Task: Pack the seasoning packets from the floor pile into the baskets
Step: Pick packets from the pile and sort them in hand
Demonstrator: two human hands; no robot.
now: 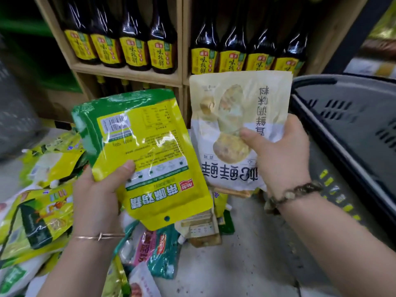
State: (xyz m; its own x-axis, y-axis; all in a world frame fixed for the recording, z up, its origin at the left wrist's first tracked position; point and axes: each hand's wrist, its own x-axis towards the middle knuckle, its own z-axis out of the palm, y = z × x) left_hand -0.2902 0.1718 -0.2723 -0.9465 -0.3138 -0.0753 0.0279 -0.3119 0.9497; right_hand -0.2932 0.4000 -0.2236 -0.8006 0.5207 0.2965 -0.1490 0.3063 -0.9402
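My left hand (96, 196) grips a yellow and green seasoning packet (147, 146), held up with its back side facing me and its print upside down. My right hand (280, 155) grips a white and cream seasoning packet (233, 116), thumb across its front, raised in front of the shelf. Below both hands lies the floor pile of packets (42, 211), mostly yellow and green, with a teal and pink one (156, 247) nearer the middle. A dark grey plastic basket (347, 116) stands at the right, close to my right hand.
A wooden shelf unit (128, 73) with several dark sauce bottles (158, 39) stands straight ahead. A second grey basket (15, 116) shows at the left edge. Small flat boxes (203, 230) lie on the grey floor (246, 264) under the packets.
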